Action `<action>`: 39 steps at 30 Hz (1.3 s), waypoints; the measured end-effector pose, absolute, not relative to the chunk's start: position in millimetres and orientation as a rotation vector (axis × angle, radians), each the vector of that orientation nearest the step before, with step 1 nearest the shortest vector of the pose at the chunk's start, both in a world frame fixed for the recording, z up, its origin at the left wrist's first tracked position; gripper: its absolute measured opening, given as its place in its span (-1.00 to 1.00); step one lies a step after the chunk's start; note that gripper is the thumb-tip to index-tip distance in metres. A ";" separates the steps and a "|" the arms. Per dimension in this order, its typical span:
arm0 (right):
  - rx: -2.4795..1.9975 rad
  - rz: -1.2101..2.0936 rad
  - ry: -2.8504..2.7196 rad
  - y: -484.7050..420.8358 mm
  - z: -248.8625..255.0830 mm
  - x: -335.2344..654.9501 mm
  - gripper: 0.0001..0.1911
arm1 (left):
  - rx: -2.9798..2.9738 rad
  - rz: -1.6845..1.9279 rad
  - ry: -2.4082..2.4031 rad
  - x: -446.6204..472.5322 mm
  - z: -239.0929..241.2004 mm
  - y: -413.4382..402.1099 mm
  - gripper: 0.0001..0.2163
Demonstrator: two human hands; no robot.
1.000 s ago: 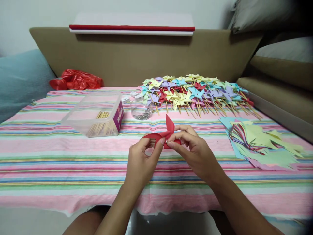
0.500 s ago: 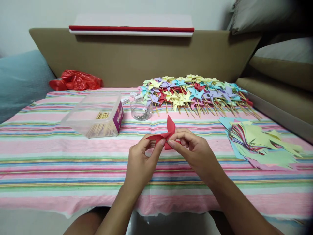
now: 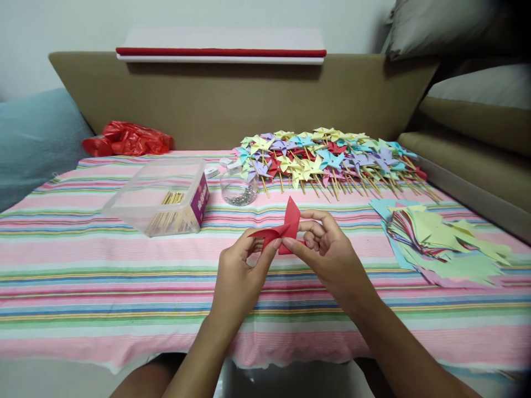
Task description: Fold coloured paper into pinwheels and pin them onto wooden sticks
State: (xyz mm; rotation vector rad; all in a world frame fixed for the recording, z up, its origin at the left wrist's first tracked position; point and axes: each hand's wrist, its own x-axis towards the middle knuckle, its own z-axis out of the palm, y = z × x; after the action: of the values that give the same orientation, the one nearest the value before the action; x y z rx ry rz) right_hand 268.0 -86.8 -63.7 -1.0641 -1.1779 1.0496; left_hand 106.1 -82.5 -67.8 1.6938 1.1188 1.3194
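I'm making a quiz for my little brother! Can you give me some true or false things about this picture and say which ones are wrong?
1. The left hand and right hand both hold the red paper. True.
2. The pinwheels are all red. False: the pinwheels also come in yellow, blue and purple.
3. Sticks are inside the clear box. True.
4. The red bag lies beside the right hand. False: the red bag is at the back left.
5. Cut papers lie to the right of both hands. True.

Red pinwheel (image 3: 292,218): matt ppr, smooth. Tub (image 3: 136,213): clr plastic. Sticks (image 3: 172,198): matt wood. Bag (image 3: 139,139): glossy, crinkly plastic.
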 end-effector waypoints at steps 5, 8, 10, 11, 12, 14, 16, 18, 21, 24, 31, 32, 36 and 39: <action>-1.205 1.087 -1.363 -88.1 -57.8 274.3 -0.81 | 1.703 1.284 1.095 104.9 -68.5 -81.4 -0.88; -1.211 1.123 -1.379 -88.6 -57.3 276.4 -0.79 | 1.710 1.251 1.086 103.1 -69.2 -81.2 -0.86; -1.221 1.141 -1.393 -88.4 -58.6 276.5 -0.76 | 1.703 1.229 1.066 102.3 -69.5 -81.2 -0.85; -1.228 1.143 -1.401 -88.2 -59.4 276.3 -0.75 | 1.693 1.223 1.055 102.1 -69.5 -81.2 -0.85; -1.236 1.138 -1.409 -88.0 -60.2 275.9 -0.74 | 1.681 1.219 1.045 102.1 -69.7 -81.3 -0.86; -1.257 1.114 -1.420 -87.3 -61.6 274.9 -0.74 | 1.655 1.223 1.029 102.2 -70.0 -81.3 -0.88; -1.264 1.095 -1.420 -86.6 -62.7 273.8 -0.73 | 1.635 1.230 1.021 102.4 -70.8 -81.0 -0.89; -1.262 1.089 -1.419 -85.9 -63.5 273.0 -0.73 | 1.622 1.232 1.018 102.6 -72.0 -80.3 -0.89; -1.253 1.087 -1.410 -85.7 -64.3 272.6 -0.72 | 1.615 1.237 1.013 102.7 -73.7 -79.1 -0.90; -1.259 1.092 -1.405 -86.1 -64.8 272.6 -0.72 | 1.619 1.230 1.035 102.4 -74.6 -79.2 -0.88; -1.272 1.060 -1.384 -85.1 -65.5 269.8 -0.72 | 1.632 1.221 1.074 102.1 -73.3 -80.5 -0.86; -1.269 1.058 -1.382 -84.8 -65.4 269.3 -0.72 | 1.634 1.221 1.072 102.3 -73.2 -80.3 -0.86; -1.252 1.062 -1.369 -84.8 -65.1 267.6 -0.74 | 1.651 1.217 1.105 102.7 -74.0 -79.5 -0.86; -1.259 1.049 -1.369 -85.6 -65.9 266.9 -0.75 | 1.687 1.218 1.142 102.2 -74.8 -80.1 -0.87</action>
State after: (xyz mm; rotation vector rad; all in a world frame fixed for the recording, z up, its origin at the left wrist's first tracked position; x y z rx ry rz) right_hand 266.9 -85.6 -65.9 -1.2588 -1.3685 1.0491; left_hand 102.2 -80.1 -74.8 1.6867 1.1423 1.2180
